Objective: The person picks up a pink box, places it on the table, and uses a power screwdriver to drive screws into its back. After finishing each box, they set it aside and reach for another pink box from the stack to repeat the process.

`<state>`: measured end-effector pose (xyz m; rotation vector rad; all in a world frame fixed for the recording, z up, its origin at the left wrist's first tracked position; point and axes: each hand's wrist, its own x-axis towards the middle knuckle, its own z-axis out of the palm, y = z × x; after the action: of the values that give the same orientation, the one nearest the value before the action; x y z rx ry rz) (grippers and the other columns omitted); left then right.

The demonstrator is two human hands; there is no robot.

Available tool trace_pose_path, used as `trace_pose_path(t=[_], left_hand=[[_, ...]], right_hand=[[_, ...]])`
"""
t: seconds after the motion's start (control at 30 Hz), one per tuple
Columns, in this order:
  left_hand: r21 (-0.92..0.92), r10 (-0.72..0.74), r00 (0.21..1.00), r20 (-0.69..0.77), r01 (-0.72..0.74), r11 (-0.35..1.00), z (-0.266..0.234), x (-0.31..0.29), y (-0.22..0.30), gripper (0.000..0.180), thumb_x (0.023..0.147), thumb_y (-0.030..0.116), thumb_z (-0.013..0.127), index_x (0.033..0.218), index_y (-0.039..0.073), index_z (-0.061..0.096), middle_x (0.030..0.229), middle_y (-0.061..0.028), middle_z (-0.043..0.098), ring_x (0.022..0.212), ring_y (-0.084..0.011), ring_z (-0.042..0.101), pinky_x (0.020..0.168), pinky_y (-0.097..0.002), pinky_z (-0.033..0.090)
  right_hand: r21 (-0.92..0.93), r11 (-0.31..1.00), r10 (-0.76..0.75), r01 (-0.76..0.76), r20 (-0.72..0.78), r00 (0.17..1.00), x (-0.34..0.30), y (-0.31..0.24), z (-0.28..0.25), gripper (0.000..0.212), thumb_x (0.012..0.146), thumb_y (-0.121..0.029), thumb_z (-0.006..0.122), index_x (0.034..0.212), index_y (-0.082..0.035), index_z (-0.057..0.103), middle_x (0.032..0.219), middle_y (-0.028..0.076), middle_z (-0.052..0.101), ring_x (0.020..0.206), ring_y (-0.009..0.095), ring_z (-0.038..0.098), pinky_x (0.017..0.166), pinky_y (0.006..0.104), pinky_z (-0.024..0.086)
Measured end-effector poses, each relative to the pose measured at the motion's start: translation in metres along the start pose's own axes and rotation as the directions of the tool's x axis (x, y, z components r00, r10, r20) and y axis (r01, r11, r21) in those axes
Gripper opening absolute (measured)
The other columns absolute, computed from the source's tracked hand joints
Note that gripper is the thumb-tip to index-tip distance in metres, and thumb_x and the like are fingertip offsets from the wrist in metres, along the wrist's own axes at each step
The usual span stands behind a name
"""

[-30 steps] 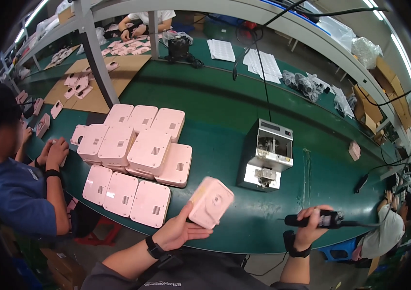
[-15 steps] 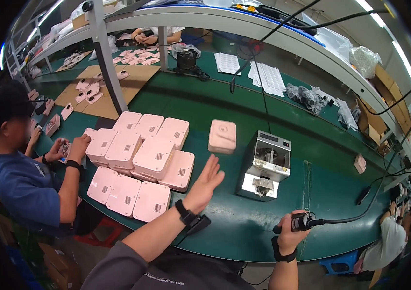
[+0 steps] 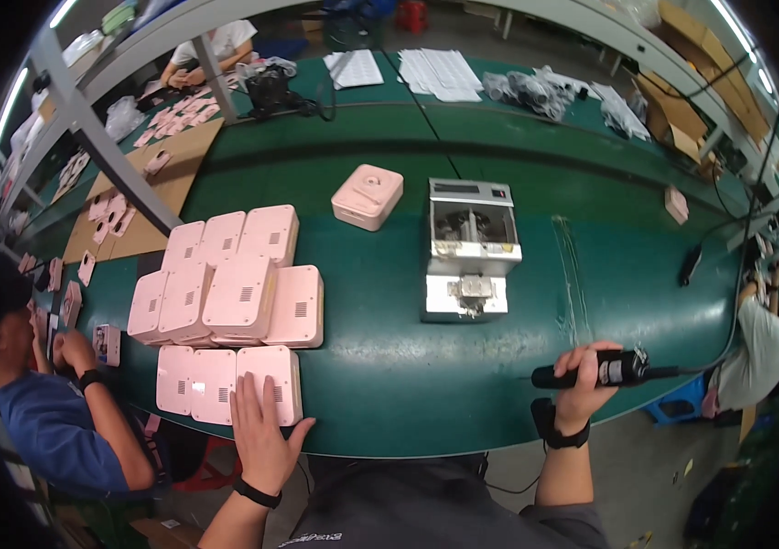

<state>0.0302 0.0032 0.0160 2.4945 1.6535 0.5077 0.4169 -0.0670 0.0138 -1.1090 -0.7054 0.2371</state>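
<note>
My left hand [image 3: 264, 437] is open, its fingers spread over the nearest row of pink plastic casings [image 3: 175, 377]. Its fingertips reach the casing at that row's right end; whether they press on it I cannot tell. Behind this row, more pink casings [image 3: 241, 297] are stacked, with their vented, screw-holed faces up. In my right hand [image 3: 582, 384] is a black electric screwdriver [image 3: 616, 368], lying level with its thin bit pointing left and its cable running right. Between the hands, farther back, stands a metal screw feeder [image 3: 470, 252] with a clear window.
One separate pink casing [image 3: 367, 196] sits left of the feeder. At my left a co-worker in a blue shirt [image 3: 64, 430] handles a casing. Cardboard [image 3: 165, 188] with small pink parts lies far left. White sheets [image 3: 440, 75] lie at the back. A grey post [image 3: 119, 156] rises at left.
My left hand has moved left and nearer, from beside the stack onto the front row. The screwdriver has swung to point left in my right hand. The view has shifted.
</note>
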Motion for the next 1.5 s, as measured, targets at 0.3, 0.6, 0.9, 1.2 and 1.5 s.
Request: trace_pose_path(t=[0.3,0.6,0.9,1.2,1.5], left_hand=[[-0.233,0.463,0.85,0.252,-0.411,0.881,0.011,0.01,0.001,0.076,0.068,0.017,0.077,0.139,0.011,0.05,0.149,-0.0233,0.036,0.138,-0.0441,0.033,0.115,-0.0545,0.025],[-0.475,0.611,0.779,0.143,-0.487,0.733,0.054,0.079,0.063,0.08,0.066,0.016,0.08,0.14,0.021,0.05,0.151,-0.0195,0.031,0.137,-0.0418,0.037,0.111,-0.0501,0.035],[-0.652,0.464,0.87,0.166,-0.256,0.714,0.07,0.092,0.071,0.084,0.064,0.013,0.085,0.139,0.019,0.049,0.146,-0.0184,0.033,0.121,-0.0407,0.052,0.096,-0.0436,0.051],[-0.656,0.418,0.902,0.11,-0.25,0.712,0.077,0.088,0.062,0.079,0.064,0.012,0.086,0.137,0.018,0.054,0.144,-0.0177,0.036,0.121,-0.0393,0.054,0.1,-0.0427,0.05],[-0.656,0.417,0.903,0.107,-0.251,0.712,0.078,0.09,0.061,0.077,0.065,0.012,0.086,0.136,0.018,0.055,0.144,-0.0177,0.036,0.119,-0.0385,0.056,0.099,-0.0422,0.051]], right_hand=[[0.056,0.998,0.033,-0.029,-0.068,0.997,0.014,0.001,-0.006,0.015,0.093,-0.012,0.057,0.1,-0.003,0.048,0.069,0.006,0.051,0.053,0.017,0.051,0.054,0.0324,0.046],[-0.026,0.995,0.101,-0.099,0.128,0.987,0.029,-0.023,0.033,0.015,0.095,-0.016,0.057,0.1,-0.004,0.049,0.071,0.006,0.053,0.055,0.017,0.051,0.055,0.0337,0.046],[0.206,0.977,-0.011,-0.056,0.308,0.951,0.064,-0.043,0.122,0.012,0.094,-0.014,0.056,0.097,-0.003,0.051,0.066,0.007,0.052,0.052,0.017,0.05,0.052,0.0329,0.045],[0.044,0.999,-0.018,0.004,0.332,0.943,0.068,-0.03,0.14,0.014,0.094,-0.015,0.054,0.094,-0.002,0.051,0.064,0.008,0.051,0.049,0.017,0.048,0.048,0.0335,0.045],[0.057,0.998,-0.021,0.0,0.381,0.924,0.056,-0.017,0.123,0.015,0.093,-0.016,0.055,0.094,-0.002,0.051,0.064,0.008,0.051,0.049,0.017,0.049,0.049,0.0338,0.046]])
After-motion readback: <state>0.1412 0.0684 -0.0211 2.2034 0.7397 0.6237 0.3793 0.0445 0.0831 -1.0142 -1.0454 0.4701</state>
